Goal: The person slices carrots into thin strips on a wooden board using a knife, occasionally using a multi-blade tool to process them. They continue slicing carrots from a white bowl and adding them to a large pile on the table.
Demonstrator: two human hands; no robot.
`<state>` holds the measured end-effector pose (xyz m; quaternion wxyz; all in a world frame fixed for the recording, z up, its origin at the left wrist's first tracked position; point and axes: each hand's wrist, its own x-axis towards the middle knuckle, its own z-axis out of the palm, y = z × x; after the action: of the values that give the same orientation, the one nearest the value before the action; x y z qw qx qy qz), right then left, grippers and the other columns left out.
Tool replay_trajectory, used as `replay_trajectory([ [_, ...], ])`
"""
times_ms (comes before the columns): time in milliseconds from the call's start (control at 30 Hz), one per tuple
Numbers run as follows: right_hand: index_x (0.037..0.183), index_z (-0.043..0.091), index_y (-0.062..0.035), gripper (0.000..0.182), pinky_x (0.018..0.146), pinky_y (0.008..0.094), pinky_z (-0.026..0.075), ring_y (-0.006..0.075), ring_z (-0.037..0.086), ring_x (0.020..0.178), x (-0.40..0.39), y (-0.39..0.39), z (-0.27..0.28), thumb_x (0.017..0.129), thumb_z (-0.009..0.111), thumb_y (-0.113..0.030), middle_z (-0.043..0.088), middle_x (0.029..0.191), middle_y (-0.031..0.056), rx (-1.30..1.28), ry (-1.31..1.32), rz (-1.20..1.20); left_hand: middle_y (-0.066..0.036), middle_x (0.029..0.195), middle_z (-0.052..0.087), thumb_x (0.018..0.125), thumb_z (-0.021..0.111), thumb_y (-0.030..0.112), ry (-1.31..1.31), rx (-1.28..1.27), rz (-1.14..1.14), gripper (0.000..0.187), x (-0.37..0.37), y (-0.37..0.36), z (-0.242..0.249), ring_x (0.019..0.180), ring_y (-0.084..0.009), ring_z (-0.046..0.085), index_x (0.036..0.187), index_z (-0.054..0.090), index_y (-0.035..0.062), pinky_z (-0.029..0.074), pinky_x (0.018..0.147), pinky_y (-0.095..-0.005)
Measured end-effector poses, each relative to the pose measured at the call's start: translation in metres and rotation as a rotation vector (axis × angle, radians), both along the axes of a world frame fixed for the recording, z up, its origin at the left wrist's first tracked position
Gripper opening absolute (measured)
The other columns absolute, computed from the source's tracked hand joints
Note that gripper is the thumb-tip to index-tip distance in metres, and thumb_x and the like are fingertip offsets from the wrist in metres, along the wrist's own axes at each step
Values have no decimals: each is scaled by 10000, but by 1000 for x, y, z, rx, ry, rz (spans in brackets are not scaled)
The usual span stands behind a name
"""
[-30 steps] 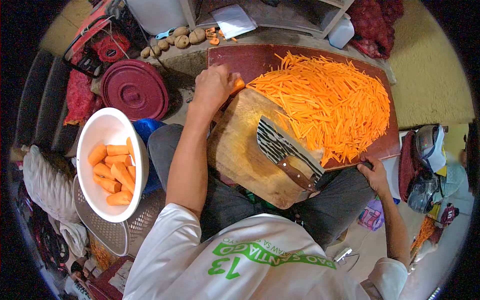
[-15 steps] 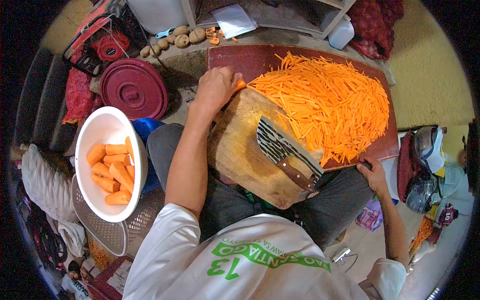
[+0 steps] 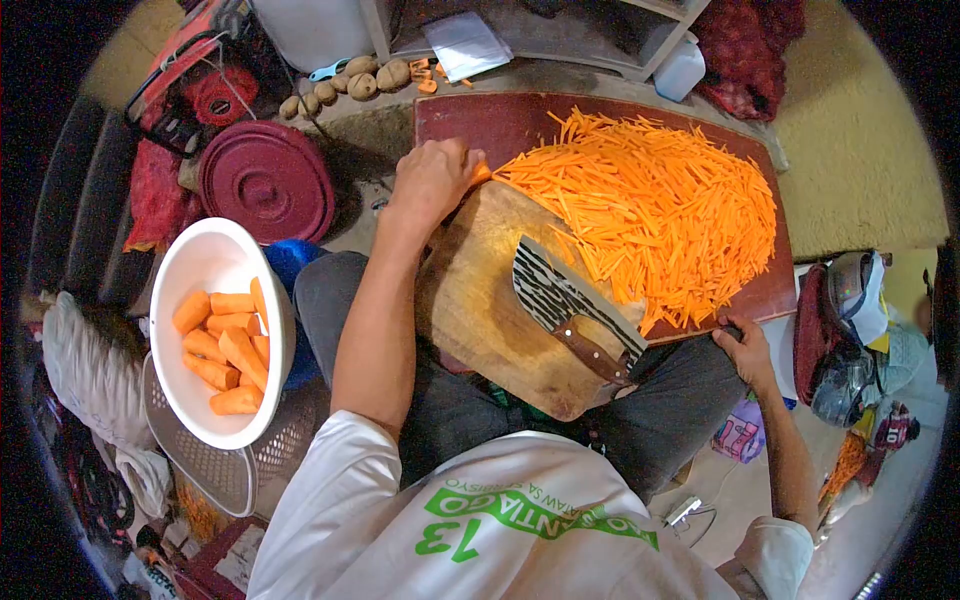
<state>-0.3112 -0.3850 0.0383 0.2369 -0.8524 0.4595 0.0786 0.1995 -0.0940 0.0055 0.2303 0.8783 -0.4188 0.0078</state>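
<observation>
Steadying red board (image 3: 460, 118), we judge: right hand (image 3: 745, 352) pinches near-right edge; left hand (image 3: 432, 185) curls at left edge by carrot piece (image 3: 482, 173), grip unclear. Carrot strips (image 3: 660, 215) heaped across; knife (image 3: 570, 300) rests on chopping board (image 3: 465, 300), presumably freeing hands.

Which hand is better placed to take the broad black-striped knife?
Right, probably: the right hand sits nearer the brown handle of the knife; the left hand is farther, by an orange carrot piece.
</observation>
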Motion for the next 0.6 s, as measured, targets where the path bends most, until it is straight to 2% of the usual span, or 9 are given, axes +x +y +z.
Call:
replay_trajectory([
  [167,1321,751,-73,535,1071,443,534,379,698,1244,-8,-5,-8,901,801,-401,749,1304,208,-11,-24,14,-282,915,761,1053,642,406,29,21,-1,442,1,0,1,906,-474,753,949,778,-2,598,840,-563],
  [267,1315,722,32,505,1054,359,510,273,694,1188,2,3,1,911,797,-262,749,1243,181,16,-31,0,-264,957,770,1054,636,433,51,42,1,444,2,1,0,924,-475,749,974,782,21,593,844,-570],
  [467,1291,729,20,492,1048,374,516,297,702,1172,-9,-8,-12,884,753,-256,756,1220,190,-70,-12,67,-264,947,768,1069,629,424,35,37,-2,444,2,0,0,919,-476,747,967,772,16,591,842,-571],
  [567,1331,733,-60,533,1103,443,520,381,681,1274,-19,-19,-22,885,776,-347,731,1337,216,-20,-2,51,-261,948,768,1071,629,415,23,24,-19,430,5,0,-5,906,-476,747,980,768,19,593,836,-569],
  [600,1334,732,-57,536,1104,444,520,382,680,1276,-16,-17,-18,892,781,-356,728,1341,219,-13,7,48,-261,949,769,1071,628,413,23,22,-23,426,4,1,-4,901,-477,747,984,767,20,593,834,-569],
])
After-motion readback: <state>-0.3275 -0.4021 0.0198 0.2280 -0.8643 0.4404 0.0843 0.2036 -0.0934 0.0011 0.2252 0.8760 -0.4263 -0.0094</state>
